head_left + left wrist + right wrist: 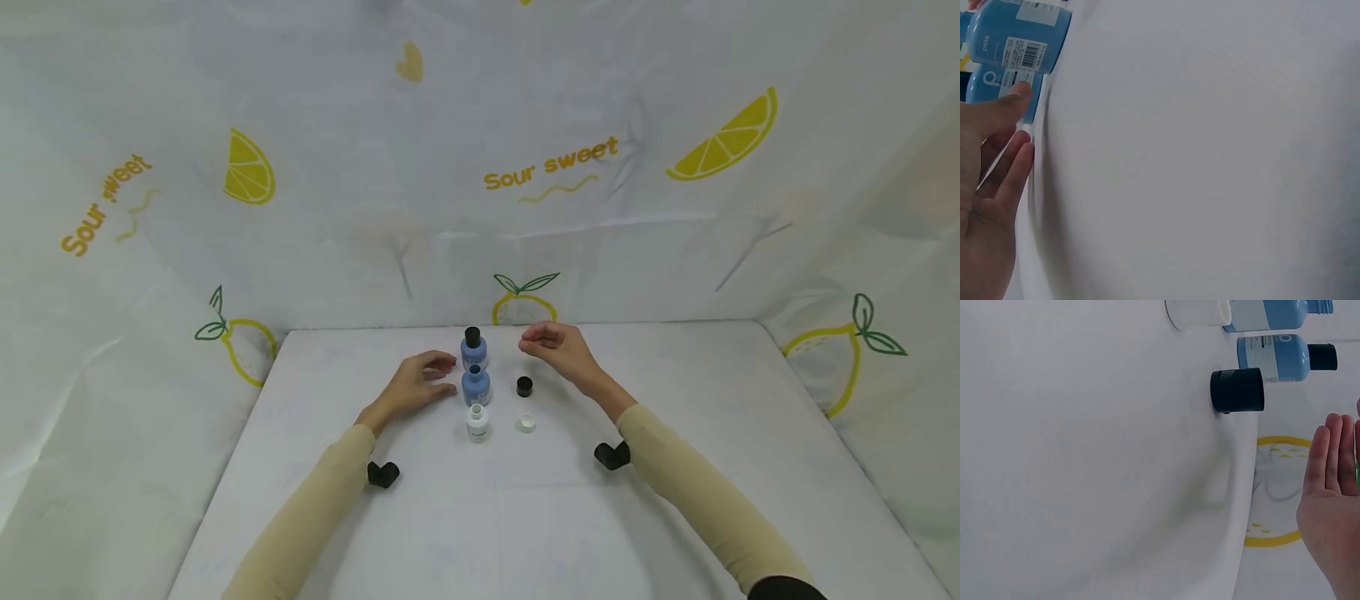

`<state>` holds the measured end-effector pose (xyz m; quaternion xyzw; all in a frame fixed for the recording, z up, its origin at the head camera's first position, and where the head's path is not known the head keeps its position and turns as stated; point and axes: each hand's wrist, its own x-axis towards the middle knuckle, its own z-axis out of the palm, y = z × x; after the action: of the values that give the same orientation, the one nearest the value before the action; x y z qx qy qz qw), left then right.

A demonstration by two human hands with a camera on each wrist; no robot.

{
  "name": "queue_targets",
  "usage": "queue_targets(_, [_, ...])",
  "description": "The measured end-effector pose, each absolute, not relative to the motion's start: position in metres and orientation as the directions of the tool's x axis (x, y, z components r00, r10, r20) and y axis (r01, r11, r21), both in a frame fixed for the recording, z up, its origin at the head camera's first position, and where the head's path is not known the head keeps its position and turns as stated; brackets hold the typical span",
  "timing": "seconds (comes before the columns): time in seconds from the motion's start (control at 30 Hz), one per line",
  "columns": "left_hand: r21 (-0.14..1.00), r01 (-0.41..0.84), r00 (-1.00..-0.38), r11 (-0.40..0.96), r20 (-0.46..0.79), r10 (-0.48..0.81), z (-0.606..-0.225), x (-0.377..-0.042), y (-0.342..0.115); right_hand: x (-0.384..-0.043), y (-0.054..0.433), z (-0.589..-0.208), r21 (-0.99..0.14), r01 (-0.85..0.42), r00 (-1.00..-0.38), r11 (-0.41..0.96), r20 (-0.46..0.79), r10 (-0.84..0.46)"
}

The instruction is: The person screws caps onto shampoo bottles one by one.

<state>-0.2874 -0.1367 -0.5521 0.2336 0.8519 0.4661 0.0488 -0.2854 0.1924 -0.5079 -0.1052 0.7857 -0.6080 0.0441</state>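
Three bottles stand in a row: a blue bottle with a black cap at the back, an uncapped blue bottle in the middle, and an uncapped white bottle in front. My left hand hovers just left of the two blue ones, thumb and fingers spread apart, and holds nothing. To the right of the row lie a loose black cap and a white cap. Raised behind the black cap is my right hand; in the right wrist view its visible fingers are straight, with no object seen in them.
A white-covered table carries everything. Behind it rises a white sheet printed with lemons and lettering. Black wrist mounts stick out inward from both sleeves.
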Motion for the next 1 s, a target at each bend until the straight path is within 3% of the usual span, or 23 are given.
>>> queue_targets(0.33, [0.831,0.393,-0.821,0.394,0.125,0.557,-0.558,-0.272,-0.132,-0.278,0.213,-0.516,-0.933,-0.062,-0.924,0.356,-0.081,-0.373])
queue_targets(0.53, [0.835,0.366,-0.816,0.411,0.076,0.572,-0.556,-0.267,-0.126,-0.272,0.222,-0.523,-0.929,-0.05,-0.901,0.368,-0.117,-0.418])
queue_targets(1.0, [0.83,0.396,-0.815,0.394,0.119,0.568,-0.561,-0.267,-0.11,-0.265,0.23,-0.537,-0.956,-0.067,-0.886,0.285,-0.074,-0.458])
